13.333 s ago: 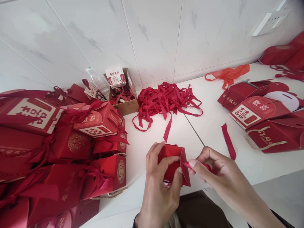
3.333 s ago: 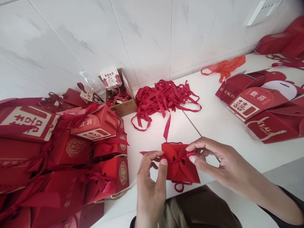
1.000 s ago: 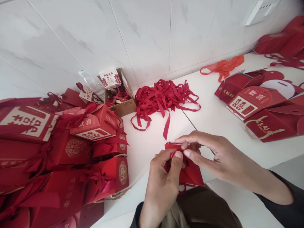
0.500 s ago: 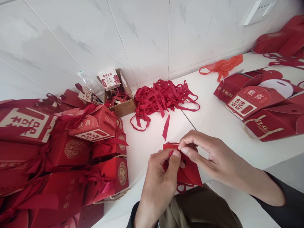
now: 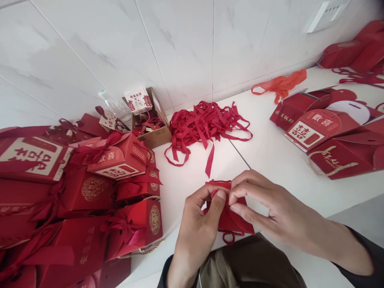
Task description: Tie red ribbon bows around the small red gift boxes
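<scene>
A small red gift box [image 5: 232, 218] sits at the near edge of the white table [image 5: 276, 160], its rope handle hanging below it. My left hand [image 5: 199, 228] pinches a red ribbon [image 5: 214, 193] at the top of the box between thumb and forefinger. My right hand [image 5: 264, 206] meets it from the right, its fingertips pressed together on the same ribbon over the box's flaps. Both hands hide most of the box's top.
A heap of loose red ribbons [image 5: 207, 126] lies at the back by the tiled wall. Tied red gift boxes [image 5: 117, 176] are piled at the left. A cardboard carton [image 5: 153, 128] stands behind them. Larger red boxes [image 5: 324, 132] and an orange plastic bag [image 5: 280, 84] lie at the right.
Over the last second my right fingers have closed in on my left thumb at the box's top. Earlier the ribbon ends were held apart on either side of the flaps.
</scene>
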Motion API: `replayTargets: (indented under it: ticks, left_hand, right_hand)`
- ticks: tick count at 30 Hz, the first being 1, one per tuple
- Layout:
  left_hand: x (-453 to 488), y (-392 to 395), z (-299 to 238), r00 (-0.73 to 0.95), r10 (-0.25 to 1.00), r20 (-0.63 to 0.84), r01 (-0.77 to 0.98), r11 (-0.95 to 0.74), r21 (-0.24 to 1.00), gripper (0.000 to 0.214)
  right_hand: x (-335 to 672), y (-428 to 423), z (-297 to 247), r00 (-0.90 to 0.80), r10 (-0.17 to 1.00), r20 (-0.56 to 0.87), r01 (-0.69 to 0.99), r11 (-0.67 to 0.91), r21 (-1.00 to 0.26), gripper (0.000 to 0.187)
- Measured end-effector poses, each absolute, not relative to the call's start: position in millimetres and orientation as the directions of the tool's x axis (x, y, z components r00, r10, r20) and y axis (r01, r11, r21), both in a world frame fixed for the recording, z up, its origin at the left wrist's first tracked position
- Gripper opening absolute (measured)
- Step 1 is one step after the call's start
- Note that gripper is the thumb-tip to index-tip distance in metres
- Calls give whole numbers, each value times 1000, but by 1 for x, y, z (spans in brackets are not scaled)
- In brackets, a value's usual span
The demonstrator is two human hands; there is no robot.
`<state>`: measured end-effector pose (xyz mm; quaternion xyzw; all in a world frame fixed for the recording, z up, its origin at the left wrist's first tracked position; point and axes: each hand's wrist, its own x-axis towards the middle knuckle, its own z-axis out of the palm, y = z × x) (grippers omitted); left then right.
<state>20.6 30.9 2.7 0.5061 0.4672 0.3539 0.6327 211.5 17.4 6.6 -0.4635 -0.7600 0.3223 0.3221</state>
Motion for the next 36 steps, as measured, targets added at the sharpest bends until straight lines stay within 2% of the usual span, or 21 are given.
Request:
replayTargets:
  ticks: [3,8,15,20,26,31,36]
  left_hand:
    - [18,30,3,295,920,-258,23,263,965,21]
    - [20,29,3,263,929,-261,33,262,965,21]
    - [19,30,1,265,933,-243,50,239,970,23]
    - [16,30,0,290,915,-282,62,276,959,23]
    - [14,32,-2,358,902,-241,113,214,970,17]
    - [14,31,-2,348,911,-223,138,186,973,11]
    - [19,29,-1,303,945,-123,160,77,984,9]
  right_hand:
    - [213,16,3,-349,927,140,515,315,-797,5]
    - [212,15,1,-272,962,5,557,162,-814,12]
    - [222,23,10,-334,942,-41,552,161,-818,10]
    - [227,29,16,-261,961,-87,559,77,-826,14]
    - [217,30,9,-384,923,-32,511,184,-840,18]
    - [213,34,5,-387,921,-39,530,188,-827,14]
    - [213,35,3,-398,917,-14,546,225,-807,16]
